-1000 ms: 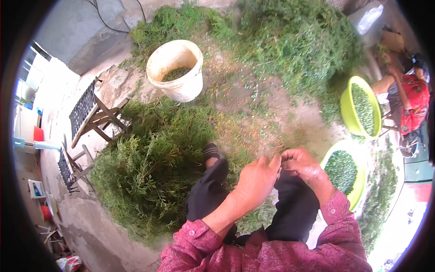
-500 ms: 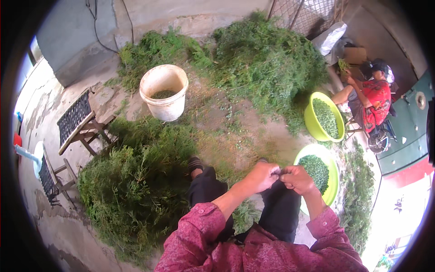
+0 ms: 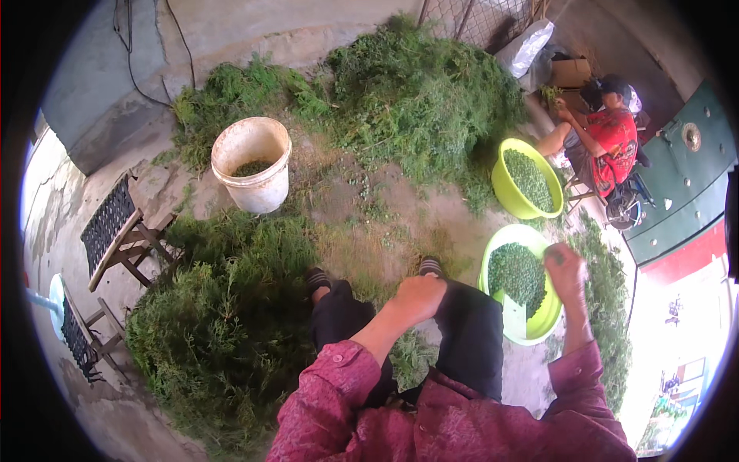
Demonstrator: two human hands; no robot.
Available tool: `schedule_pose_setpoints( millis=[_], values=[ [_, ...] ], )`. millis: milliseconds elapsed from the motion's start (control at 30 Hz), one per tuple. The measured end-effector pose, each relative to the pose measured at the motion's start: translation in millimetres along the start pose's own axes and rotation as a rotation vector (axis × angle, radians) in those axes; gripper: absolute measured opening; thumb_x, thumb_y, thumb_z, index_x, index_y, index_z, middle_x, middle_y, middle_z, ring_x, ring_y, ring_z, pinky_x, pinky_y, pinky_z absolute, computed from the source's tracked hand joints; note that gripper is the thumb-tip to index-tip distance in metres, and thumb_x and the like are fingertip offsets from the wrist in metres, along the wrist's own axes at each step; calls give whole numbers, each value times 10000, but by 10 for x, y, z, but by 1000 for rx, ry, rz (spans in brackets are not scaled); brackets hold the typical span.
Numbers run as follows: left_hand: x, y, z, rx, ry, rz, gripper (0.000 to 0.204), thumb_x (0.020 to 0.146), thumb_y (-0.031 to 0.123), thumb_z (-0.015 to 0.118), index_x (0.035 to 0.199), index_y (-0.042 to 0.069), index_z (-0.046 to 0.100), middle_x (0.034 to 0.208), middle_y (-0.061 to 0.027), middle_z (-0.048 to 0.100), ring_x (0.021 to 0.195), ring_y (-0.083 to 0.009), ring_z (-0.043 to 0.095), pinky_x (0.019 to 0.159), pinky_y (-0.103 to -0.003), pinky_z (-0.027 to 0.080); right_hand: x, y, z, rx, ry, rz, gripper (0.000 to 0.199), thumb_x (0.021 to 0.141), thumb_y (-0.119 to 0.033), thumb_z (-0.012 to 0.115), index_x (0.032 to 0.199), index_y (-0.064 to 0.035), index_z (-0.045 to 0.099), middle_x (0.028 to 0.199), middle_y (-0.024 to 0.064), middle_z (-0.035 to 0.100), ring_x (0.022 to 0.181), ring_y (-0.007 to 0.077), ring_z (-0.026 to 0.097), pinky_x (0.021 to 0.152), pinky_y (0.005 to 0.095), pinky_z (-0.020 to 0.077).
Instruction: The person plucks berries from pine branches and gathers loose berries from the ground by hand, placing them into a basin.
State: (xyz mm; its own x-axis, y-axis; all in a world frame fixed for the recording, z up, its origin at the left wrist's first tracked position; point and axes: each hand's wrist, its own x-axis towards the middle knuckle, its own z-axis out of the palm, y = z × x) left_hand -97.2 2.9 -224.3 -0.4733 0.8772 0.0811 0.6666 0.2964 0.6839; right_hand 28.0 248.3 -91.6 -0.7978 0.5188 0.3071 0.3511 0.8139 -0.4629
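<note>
I sit with dark trousers and red sleeves in view. My left hand (image 3: 417, 297) rests curled over my knee, fingers closed; nothing shows in it. My right hand (image 3: 566, 269) is blurred and reaches out over the far edge of a lime-green bowl (image 3: 539, 333) holding picked green leaves. Whether that hand holds anything is unclear. A loose clump of green sprigs (image 3: 412, 358) lies between my legs. A big heap of leafy green branches (image 3: 223, 323) sits just left of my feet.
A white bucket (image 3: 252, 165) with some greens stands ahead on the left. A larger green heap (image 3: 416, 92) lies at the back. Another person in red (image 3: 608, 135) sits by a second lime bowl (image 3: 499, 175). Wooden stools (image 3: 123, 239) stand left.
My hands were together in front of me; now the right hand has swung out to the bowl while the left stays over my knee. The view has tilted toward the back.
</note>
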Motion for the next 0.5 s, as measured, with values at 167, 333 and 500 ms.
schedule_pose_setpoints(
  millis=[167,333,500],
  values=[
    [-1,17,-85,147,-209,-129,145,757,79,551,848,28,652,883,-171,638,870,-351,621,709,-438,504,139,1514,-270,-636,119,115,455,740,-242,663,1128,-40,539,1068,196,587,974,344,561,881,425,422],
    [-83,-85,-12,189,-141,-86,181,787,66,497,879,42,651,974,-132,635,879,-284,638,678,-387,506,-356,1693,-38,-550,-401,368,636,711,-423,677,1203,-51,522,1067,210,604,1015,331,573,882,409,442],
    [-133,-152,82,146,-109,-146,148,745,81,564,850,43,661,882,-162,647,855,-341,629,720,-430,506,-1578,1534,634,-492,-685,250,536,728,-461,657,1109,-88,597,1005,132,636,897,289,615,841,368,461]
  ],
)
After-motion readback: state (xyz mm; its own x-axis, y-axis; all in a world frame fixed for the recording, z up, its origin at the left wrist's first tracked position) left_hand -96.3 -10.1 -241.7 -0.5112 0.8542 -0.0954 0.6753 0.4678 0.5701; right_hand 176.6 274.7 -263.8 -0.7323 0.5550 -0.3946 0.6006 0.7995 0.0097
